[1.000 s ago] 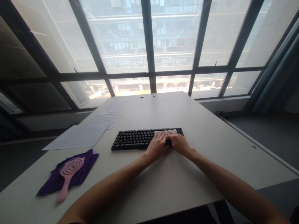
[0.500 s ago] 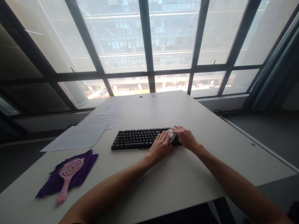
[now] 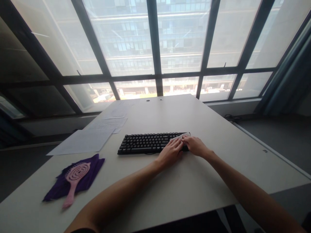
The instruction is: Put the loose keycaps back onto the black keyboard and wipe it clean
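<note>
A black keyboard [image 3: 145,142] lies flat on the white desk. Across its right end is a thin white tissue [image 3: 186,134], partly covered by my fingers. My left hand [image 3: 171,150] rests on the keyboard's right part with its fingers stretched out, their tips on the tissue's near side. Just to its right, my right hand [image 3: 195,145] has its fingers bent and closed on the tissue. The two hands' fingertips nearly meet. Some right-end keys are hidden beneath the hands and tissue.
At the front left, a pink hairbrush [image 3: 78,173] lies on a crumpled purple cloth [image 3: 93,171]. White paper sheets [image 3: 82,142] spread along the left side of the desk [image 3: 165,113]. Large windows [image 3: 179,38] stand beyond the far edge, and a blue curtain [image 3: 289,68] hangs at right.
The tissue now lies flatter and reaches further toward the keyboard's far right corner. My right hand's fingers have drawn in and bent; my left hand has shifted slightly right. The view has moved a little.
</note>
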`<state>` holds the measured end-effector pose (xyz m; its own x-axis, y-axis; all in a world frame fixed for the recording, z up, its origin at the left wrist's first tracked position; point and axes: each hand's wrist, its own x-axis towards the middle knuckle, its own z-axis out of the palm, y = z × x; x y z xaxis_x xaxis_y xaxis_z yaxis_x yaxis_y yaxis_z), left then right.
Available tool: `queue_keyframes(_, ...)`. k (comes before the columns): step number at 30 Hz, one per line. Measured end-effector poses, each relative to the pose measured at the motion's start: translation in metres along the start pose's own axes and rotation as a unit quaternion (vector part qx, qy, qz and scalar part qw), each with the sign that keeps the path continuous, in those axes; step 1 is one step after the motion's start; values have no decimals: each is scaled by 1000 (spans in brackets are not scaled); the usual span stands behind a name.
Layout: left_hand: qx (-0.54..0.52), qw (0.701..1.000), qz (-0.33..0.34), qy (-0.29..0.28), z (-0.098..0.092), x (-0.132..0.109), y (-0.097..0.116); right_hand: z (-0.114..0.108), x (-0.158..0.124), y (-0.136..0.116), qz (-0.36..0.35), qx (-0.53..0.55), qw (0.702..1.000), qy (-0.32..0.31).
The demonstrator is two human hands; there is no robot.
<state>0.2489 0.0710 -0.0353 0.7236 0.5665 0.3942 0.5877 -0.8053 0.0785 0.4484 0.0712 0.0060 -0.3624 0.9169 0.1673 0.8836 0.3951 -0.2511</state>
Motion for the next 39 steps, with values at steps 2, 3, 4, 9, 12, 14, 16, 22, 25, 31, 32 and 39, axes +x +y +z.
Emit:
queue_keyframes(2,2,1000,-1,-3,0,0,1,-3,0,-2,17,-11,1000,-2)
queue_keyframes(3,3,1000,-3,-3,-1,-1,1,-5,-1,-4,28,-19,999,-2)
queue_keyframes(4,4,1000,-8,-1,-2,-1,3,-7,-2,-6,39,-27,999,-2)
queue_keyframes(9,-3,1000,-20,0,-7,-2,7,-12,-17,-18,80,-50,995,-11)
queue_keyframes(12,-2,1000,-21,-10,-5,-1,7,-5,-24,-23,59,-46,997,-10)
queue_keyframes(14,1,1000,-25,-11,-3,-1,6,2,-24,-24,37,-54,998,-3)
queue_keyframes(16,5,1000,-29,-8,0,0,5,8,-20,-22,25,-65,998,-6)
queue_keyframes(22,3,999,-34,-2,-2,0,5,4,-8,-15,20,-66,998,-14)
queue_keyframes(25,-8,1000,-19,-3,-3,0,5,1,-10,-25,79,-86,993,-15)
queue_keyframes(31,-15,1000,-16,-1,-2,-1,5,2,-17,-41,117,-93,989,-5)
queue_keyframes(32,-17,1000,-16,-1,-2,-1,4,3,-19,-41,112,-87,990,0)
queue_keyframes(39,-49,999,13,4,-5,-2,3,22,-21,-40,89,-127,988,13)
